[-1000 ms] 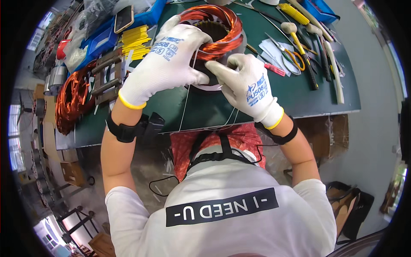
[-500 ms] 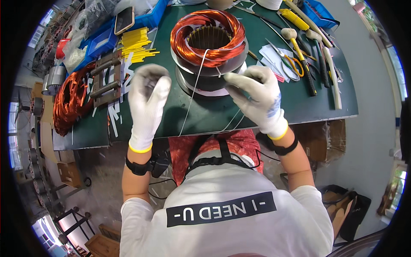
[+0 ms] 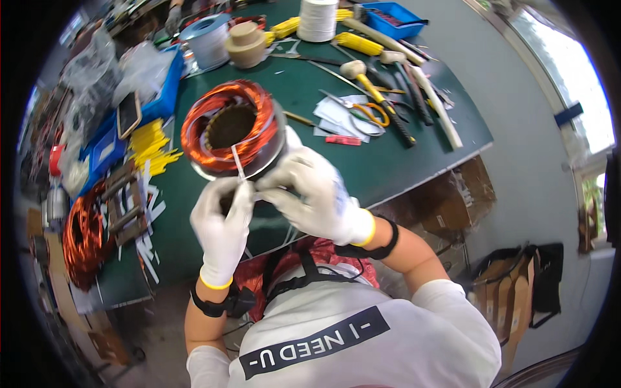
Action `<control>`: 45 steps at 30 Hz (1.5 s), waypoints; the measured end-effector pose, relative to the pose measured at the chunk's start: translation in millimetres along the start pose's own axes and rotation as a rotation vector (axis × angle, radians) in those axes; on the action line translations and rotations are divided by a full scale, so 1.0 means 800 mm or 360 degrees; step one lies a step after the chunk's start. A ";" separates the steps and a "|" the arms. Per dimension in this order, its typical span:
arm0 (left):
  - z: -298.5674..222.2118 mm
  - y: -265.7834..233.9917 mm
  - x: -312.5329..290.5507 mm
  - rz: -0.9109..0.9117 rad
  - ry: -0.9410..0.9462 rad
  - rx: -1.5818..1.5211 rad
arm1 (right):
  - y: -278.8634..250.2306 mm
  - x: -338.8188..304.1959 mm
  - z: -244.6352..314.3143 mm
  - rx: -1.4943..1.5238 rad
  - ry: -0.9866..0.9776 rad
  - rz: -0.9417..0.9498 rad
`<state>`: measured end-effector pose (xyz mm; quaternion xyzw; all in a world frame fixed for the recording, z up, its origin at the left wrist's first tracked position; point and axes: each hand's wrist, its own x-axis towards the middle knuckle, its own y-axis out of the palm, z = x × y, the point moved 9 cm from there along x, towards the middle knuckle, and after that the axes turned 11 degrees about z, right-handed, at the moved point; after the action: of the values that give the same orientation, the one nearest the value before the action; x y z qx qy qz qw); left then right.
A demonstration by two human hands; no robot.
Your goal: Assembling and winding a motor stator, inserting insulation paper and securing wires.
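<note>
A motor stator (image 3: 230, 126) with a thick ring of orange copper winding rests on a dark round stand with a pale rim (image 3: 278, 155). From the winding's near side a white cord (image 3: 239, 160) runs down to my fingertips. My left hand (image 3: 223, 223), in a white knit glove, pinches the cord just below the winding. My right hand (image 3: 315, 191), gloved likewise, reaches across with closed fingers at the same cord, its tips almost touching the left ones. Part of the cord between the fingers is hidden.
Scissors (image 3: 372, 115), white paper pieces (image 3: 333, 114) and mallets (image 3: 366, 79) lie to the right. At the back stand a white cord spool (image 3: 317, 21) and tape rolls (image 3: 246, 45). Yellow strips (image 3: 152, 145), a phone (image 3: 129, 115) and a copper coil (image 3: 84, 239) are on the left.
My hands have come together at the cord, the right one moving left toward the other. The view has turned, so the stator now appears farther left and more of the table's back shows.
</note>
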<state>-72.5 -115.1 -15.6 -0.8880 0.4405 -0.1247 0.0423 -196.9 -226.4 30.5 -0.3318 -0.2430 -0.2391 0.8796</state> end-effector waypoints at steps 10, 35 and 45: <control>-0.050 0.007 -0.043 -0.0122 0.1618 0.2102 | 0.058 0.022 -0.036 0.0634 0.0400 0.0215; 0.052 0.010 -0.014 0.0144 -0.0155 -0.0480 | 0.025 -0.008 -0.021 0.0104 0.0266 0.0122; 0.038 0.023 -0.016 0.0246 -0.0173 -0.0028 | 0.009 -0.026 -0.018 0.0199 0.0123 0.0409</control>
<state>-86.3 -117.4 -50.3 -0.8571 0.5059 -0.0687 0.0679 -204.6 -226.0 5.4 -0.2953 -0.1790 -0.1215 0.9306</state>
